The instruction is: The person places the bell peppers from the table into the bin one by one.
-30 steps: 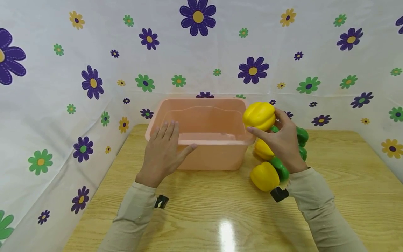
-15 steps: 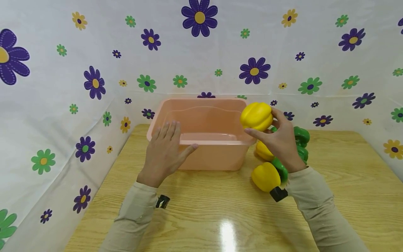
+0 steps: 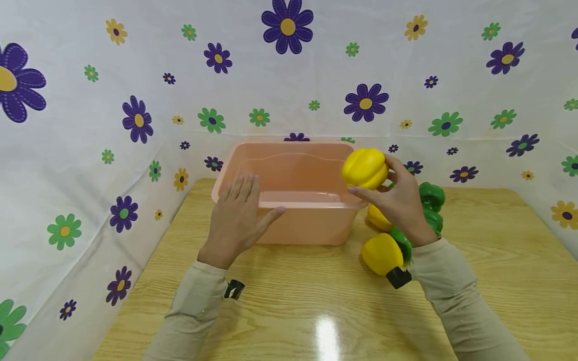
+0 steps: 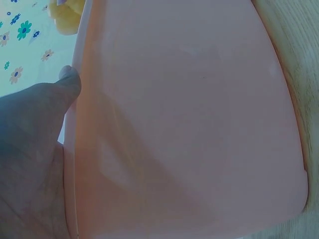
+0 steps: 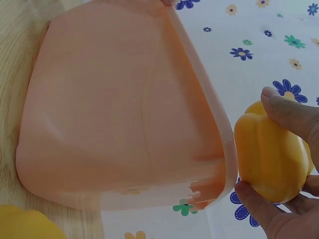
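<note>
My right hand (image 3: 399,200) grips a yellow bell pepper (image 3: 365,168) between thumb and fingers, holding it above the right end of a peach plastic tub (image 3: 304,223). In the right wrist view the same bell pepper (image 5: 271,149) appears beside the tub's rim (image 5: 228,144). On the tub's front left rim rests my left hand (image 3: 235,220), its fingers straight and its thumb spread along the edge. In the left wrist view the left thumb (image 4: 67,87) touches the rim. Below my right hand, more yellow peppers (image 3: 382,253) and green peppers (image 3: 432,196) lie on the table, partly hidden by it.
A wooden table (image 3: 289,306) bears the tub and the peppers. Behind and to the left hangs a white flowered cloth (image 3: 289,70). A black strap piece (image 3: 398,277) sits at the right wrist and another black piece (image 3: 235,289) at the left.
My right hand has moved slightly left with the yellow bell pepper, bringing it further over the tub's right end. The left hand stays on the rim.
</note>
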`<control>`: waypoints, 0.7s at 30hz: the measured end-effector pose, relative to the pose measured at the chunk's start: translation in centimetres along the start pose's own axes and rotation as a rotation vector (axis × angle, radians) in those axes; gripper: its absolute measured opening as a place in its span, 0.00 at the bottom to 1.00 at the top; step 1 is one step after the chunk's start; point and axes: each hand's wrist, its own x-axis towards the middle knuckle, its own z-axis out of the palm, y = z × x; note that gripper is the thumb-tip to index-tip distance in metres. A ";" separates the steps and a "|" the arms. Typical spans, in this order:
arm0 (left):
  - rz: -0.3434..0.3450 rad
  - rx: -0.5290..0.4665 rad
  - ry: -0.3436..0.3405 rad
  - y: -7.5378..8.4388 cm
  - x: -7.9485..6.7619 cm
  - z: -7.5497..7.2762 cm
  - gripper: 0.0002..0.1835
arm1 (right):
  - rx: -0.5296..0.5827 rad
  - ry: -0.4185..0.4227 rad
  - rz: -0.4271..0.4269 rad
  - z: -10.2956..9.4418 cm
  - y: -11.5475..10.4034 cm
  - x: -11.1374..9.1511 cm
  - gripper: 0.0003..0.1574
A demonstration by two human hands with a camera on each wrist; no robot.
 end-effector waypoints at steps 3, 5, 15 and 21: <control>-0.001 -0.005 0.000 0.0 0.0 -0.1 0.53 | -0.002 -0.003 -0.009 0.1 0.0 0.0 0.51; -0.002 -0.008 0.001 0.0 0.0 -0.1 0.53 | -0.003 -0.006 -0.012 0.1 0.0 0.1 0.51; 0.000 0.003 0.010 0.0 0.0 -0.1 0.53 | -0.012 -0.022 -0.020 0.4 0.0 0.1 0.51; 0.000 0.007 0.010 0.0 0.0 0.0 0.53 | -0.013 -0.029 -0.020 0.4 0.1 0.0 0.51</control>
